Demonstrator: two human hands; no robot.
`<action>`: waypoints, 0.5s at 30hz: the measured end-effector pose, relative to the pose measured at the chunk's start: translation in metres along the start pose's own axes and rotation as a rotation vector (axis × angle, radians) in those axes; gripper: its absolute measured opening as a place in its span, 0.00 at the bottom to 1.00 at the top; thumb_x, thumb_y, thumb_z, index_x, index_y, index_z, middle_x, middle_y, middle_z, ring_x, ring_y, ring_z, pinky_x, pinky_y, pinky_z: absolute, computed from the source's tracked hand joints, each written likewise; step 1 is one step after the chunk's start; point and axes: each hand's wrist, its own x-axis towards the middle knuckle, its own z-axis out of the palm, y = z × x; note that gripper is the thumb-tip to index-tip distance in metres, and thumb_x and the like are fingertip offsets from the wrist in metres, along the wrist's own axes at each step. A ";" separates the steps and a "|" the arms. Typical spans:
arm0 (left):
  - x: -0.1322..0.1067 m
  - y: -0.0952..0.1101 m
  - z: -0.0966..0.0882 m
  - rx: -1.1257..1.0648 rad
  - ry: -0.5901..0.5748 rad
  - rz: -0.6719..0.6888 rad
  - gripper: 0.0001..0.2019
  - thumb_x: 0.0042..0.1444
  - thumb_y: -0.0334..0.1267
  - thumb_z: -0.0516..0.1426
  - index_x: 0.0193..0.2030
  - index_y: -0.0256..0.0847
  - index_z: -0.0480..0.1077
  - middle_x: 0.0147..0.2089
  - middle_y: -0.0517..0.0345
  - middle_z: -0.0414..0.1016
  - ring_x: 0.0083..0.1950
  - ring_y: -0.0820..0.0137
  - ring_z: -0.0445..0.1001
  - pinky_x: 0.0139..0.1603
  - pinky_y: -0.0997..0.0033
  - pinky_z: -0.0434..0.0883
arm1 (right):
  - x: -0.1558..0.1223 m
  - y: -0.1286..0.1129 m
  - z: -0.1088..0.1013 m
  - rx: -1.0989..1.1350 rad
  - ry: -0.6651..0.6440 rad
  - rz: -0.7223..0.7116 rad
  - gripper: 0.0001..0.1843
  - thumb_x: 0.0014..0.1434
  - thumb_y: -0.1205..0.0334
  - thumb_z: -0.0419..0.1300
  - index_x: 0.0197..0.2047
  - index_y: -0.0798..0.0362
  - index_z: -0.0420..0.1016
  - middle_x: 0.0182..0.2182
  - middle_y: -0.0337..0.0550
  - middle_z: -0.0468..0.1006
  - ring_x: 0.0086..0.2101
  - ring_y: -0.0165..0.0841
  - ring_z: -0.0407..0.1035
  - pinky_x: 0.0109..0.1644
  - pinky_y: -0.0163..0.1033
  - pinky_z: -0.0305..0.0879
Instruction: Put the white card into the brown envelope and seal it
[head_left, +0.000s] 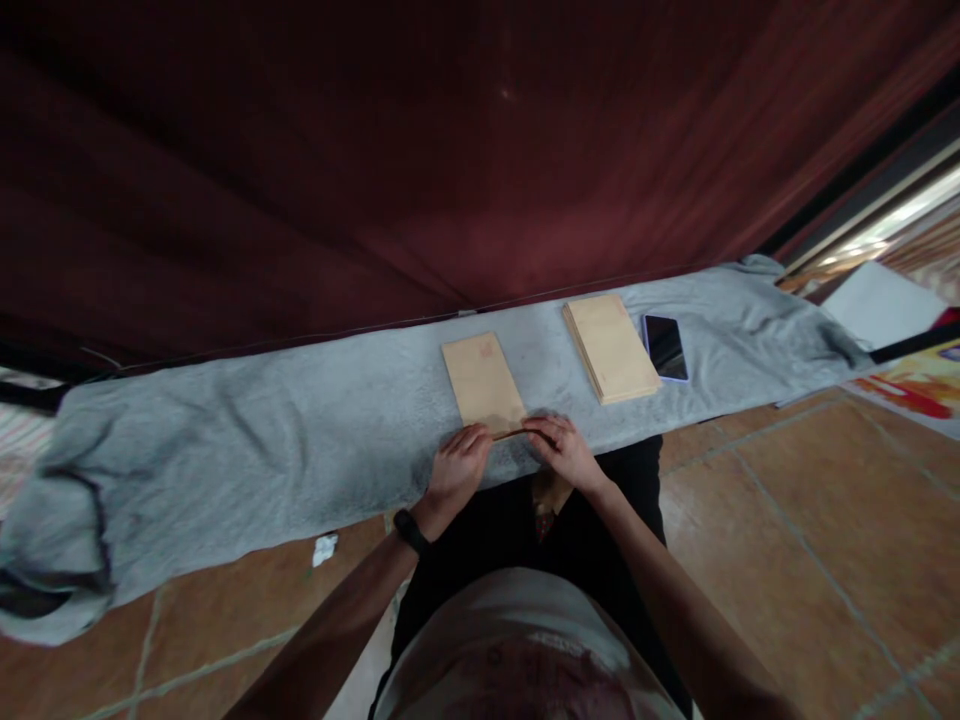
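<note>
A tan envelope (481, 381) lies flat on a grey cloth-covered bench (262, 430). My left hand (455, 470) and my right hand (564, 450) both pinch the envelope's near edge, one at each corner, fingers curled. A dark band sits on my left wrist. A stack of similar tan envelopes (611, 346) lies to the right, clear of both hands.
A dark phone (665, 346) rests beside the stack. A maroon curtain (420, 150) hangs behind the bench. The floor is of brown tiles (787, 540), with a scrap of white paper (325, 548) under the bench. White and coloured sheets (892, 310) lie at the far right.
</note>
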 end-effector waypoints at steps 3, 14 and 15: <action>-0.003 0.001 0.001 0.002 0.017 -0.071 0.10 0.71 0.33 0.51 0.47 0.42 0.74 0.54 0.52 0.80 0.56 0.62 0.78 0.59 0.59 0.75 | -0.001 -0.001 0.005 -0.072 0.022 -0.012 0.12 0.71 0.57 0.56 0.51 0.46 0.79 0.50 0.45 0.81 0.50 0.40 0.74 0.57 0.50 0.65; 0.001 0.005 0.005 -0.007 0.081 -0.179 0.08 0.69 0.33 0.51 0.40 0.43 0.69 0.46 0.51 0.76 0.50 0.61 0.75 0.55 0.58 0.74 | 0.007 -0.007 0.023 -0.209 0.119 0.089 0.11 0.71 0.58 0.55 0.43 0.48 0.78 0.43 0.46 0.79 0.47 0.41 0.71 0.51 0.47 0.62; 0.001 0.005 0.005 -0.005 0.080 -0.178 0.07 0.69 0.33 0.51 0.40 0.43 0.69 0.46 0.51 0.76 0.50 0.61 0.74 0.55 0.58 0.74 | 0.007 -0.007 0.023 -0.217 0.125 0.095 0.10 0.71 0.58 0.55 0.43 0.48 0.78 0.43 0.46 0.79 0.47 0.41 0.71 0.51 0.47 0.62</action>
